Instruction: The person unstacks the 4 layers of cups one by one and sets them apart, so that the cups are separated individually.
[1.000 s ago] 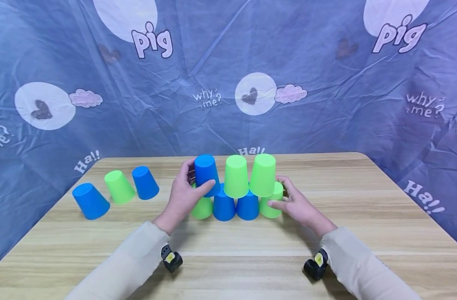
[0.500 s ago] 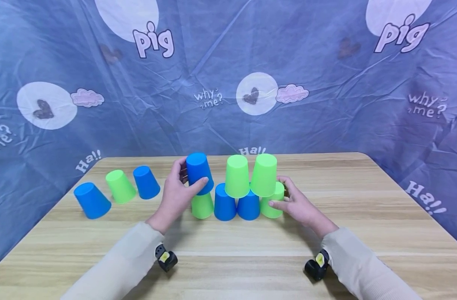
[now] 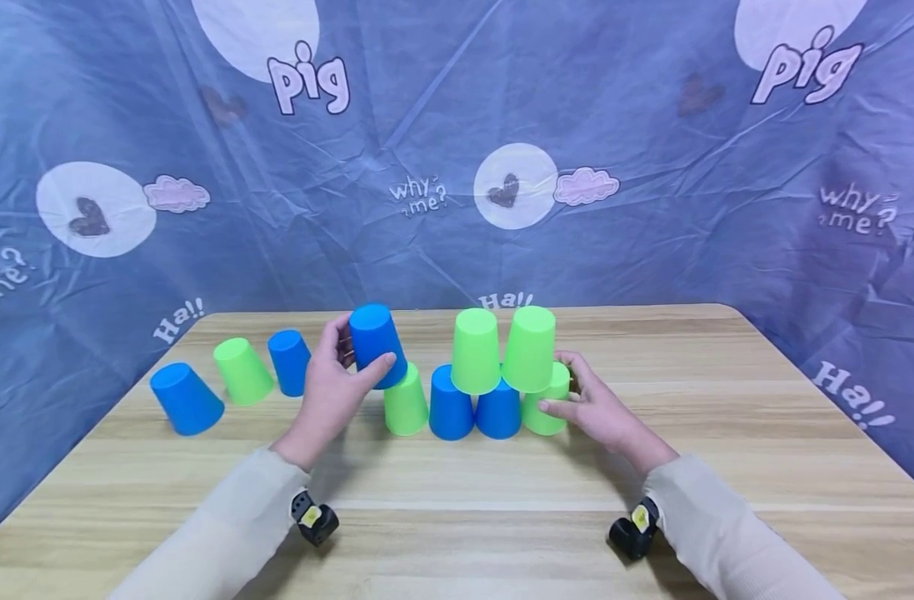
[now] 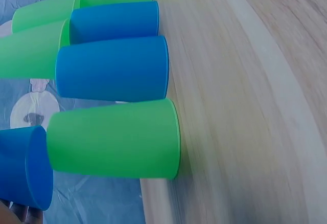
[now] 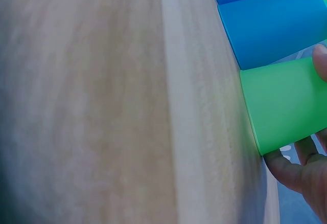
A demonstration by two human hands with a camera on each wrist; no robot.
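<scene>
My left hand (image 3: pixel 335 383) grips a blue cup (image 3: pixel 377 346), mouth down and slightly tilted, raised at the left end of a cup stack. Behind its lower edge stands a green cup (image 3: pixel 407 403), the leftmost of the bottom row. Two blue cups (image 3: pixel 452 405) fill the row's middle. A pair of green cups (image 3: pixel 476 352) makes up the second level. My right hand (image 3: pixel 595 408) holds the green cup (image 5: pixel 286 104) at the row's right end, thumb on its near side and fingers around the far side. In the left wrist view the held blue cup (image 4: pixel 20 168) shows its open rim.
Three upside-down cups stand to the left: a blue cup (image 3: pixel 187 400), a green cup (image 3: pixel 242 372) and another blue cup (image 3: pixel 288 363), partly behind my left hand. The wooden table (image 3: pixel 471 533) ends at a printed blue cloth (image 3: pixel 397 108) at the back.
My left hand has moved left with the blue cup, away from the second-level green cups. My right hand stays at the right-end green cup.
</scene>
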